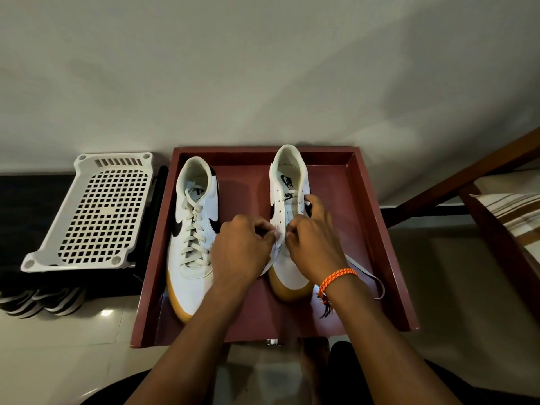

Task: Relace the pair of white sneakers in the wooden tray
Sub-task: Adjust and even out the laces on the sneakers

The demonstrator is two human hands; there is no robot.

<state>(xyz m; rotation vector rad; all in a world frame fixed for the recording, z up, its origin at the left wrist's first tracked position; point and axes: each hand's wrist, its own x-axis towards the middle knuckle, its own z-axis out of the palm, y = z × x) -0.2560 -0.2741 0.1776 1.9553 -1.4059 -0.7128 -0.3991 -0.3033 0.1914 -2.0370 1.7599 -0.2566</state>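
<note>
Two white sneakers with black swooshes and tan soles stand in a dark red wooden tray (377, 241), toes toward me. The left sneaker (194, 229) is fully laced. On the right sneaker (289, 200) the upper eyelets show no lace. My left hand (242, 252) pinches a white lace end at the shoe's lower eyelets. My right hand (314, 238), an orange thread band on its wrist, grips the shoe's right side, fingers curled by the eyelets. A loose white lace (371, 276) trails across the tray floor to the right.
A white perforated plastic rack (96, 211) stands left of the tray, with dark striped footwear (43, 299) below it. A wooden chair frame with a striped cushion (514, 214) is at the right. A pale wall rises behind the tray.
</note>
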